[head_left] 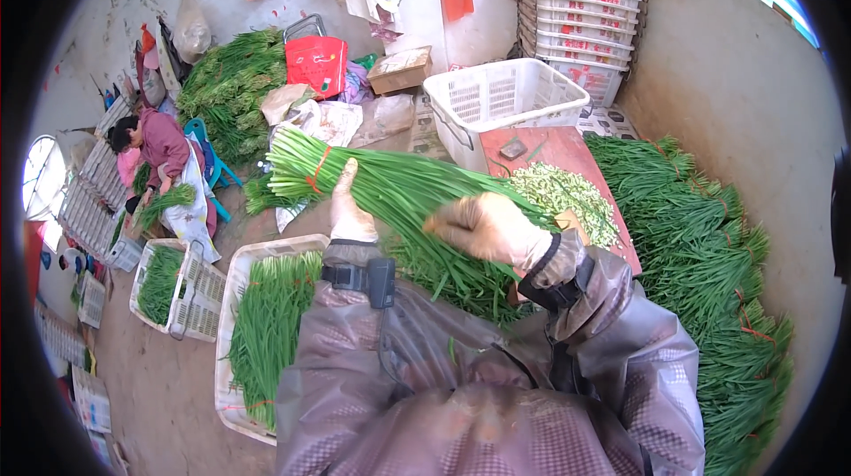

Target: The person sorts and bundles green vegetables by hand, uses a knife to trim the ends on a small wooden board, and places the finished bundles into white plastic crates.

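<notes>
A thick bundle of garlic chives [399, 182] lies slantwise before me, pale cut ends at the left and green leaves running right. A red band [318, 170] ties it near the pale end. My left hand [351, 210] is closed round the bundle just right of the band, thumb on top. Over the leafy part is my right hand [496, 230], with fingers bent and smeared by motion; whether they grip any leaves I cannot tell. Both hands look gloved. Below the bundle, more loose chives [461, 281] lie partly hidden by my arms.
A white crate of chive bundles [232, 361] stands at my left. Ahead are a white crate [443, 86] and a reddish board [514, 141] with chopped pale trimmings [567, 197]. Tied chives [700, 272] are heaped along the right wall. A co-worker [164, 152] sits far left, handling greens.
</notes>
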Demonstrator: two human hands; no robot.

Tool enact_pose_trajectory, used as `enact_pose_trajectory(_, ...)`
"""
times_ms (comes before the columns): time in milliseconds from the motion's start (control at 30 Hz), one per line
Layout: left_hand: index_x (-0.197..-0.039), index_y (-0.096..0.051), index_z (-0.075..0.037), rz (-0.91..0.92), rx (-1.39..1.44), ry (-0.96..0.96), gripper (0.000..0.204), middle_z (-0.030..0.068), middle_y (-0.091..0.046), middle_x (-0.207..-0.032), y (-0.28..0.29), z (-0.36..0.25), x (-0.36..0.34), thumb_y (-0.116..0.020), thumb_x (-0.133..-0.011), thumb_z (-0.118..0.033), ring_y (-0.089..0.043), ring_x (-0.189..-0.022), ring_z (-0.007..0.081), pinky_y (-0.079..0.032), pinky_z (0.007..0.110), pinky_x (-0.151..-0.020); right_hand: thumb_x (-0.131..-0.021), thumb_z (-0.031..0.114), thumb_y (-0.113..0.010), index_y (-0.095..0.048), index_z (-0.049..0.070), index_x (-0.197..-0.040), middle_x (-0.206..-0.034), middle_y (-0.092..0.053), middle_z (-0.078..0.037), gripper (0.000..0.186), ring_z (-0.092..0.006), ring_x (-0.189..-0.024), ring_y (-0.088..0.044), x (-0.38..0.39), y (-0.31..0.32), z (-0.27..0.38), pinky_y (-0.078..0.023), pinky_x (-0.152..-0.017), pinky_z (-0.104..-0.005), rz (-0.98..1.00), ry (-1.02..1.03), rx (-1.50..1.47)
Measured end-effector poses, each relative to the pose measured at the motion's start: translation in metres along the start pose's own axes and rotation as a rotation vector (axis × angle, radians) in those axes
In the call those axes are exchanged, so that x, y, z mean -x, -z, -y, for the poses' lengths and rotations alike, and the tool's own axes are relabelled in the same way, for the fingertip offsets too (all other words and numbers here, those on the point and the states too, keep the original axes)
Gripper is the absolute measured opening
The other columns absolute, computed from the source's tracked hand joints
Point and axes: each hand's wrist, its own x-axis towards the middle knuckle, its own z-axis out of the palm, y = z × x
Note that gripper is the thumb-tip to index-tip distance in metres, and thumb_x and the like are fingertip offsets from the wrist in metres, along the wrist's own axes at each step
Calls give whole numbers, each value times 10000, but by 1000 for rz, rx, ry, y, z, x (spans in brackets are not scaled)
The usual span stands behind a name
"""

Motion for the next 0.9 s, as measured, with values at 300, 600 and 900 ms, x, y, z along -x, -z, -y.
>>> enact_pose_trajectory(300, -1103, -663, -99, -17, 67, 20, 312, 45, -699, -1066, 21, -4, -13, -772, -862, -264, -656, -973, 206, -539, 388, -893, -838, 225, -642, -759, 165, -960, -818, -717, -109, 179, -323, -762, -694, 32, -13, -38, -556, -710, -423, -14, -40, 335)
enact_pose_trajectory(600, -1114, -656, -77, -62, 72, 22, 321, 66, -696, -1076, 13, 4, -6, -762, -872, -260, -659, -979, 223, -546, 396, -906, -863, 218, -625, -699, 180, -1115, -713, -676, -107, 265, -322, -662, -673, 32, -43, -50, -527, -592, -428, -30, 26, 504)
enact_pose_trajectory(900, -1145, -646, -85, -84, 59, 26, 380, 62, -679, -1133, 19, 5, -10, -790, -845, -268, -644, -1018, 226, -534, 408, -930, -874, 270, -609, -614, 123, -840, -665, -652, -115, 150, -348, -599, -651, 30, -53, -46, -519, -566, -472, -17, -15, 543)
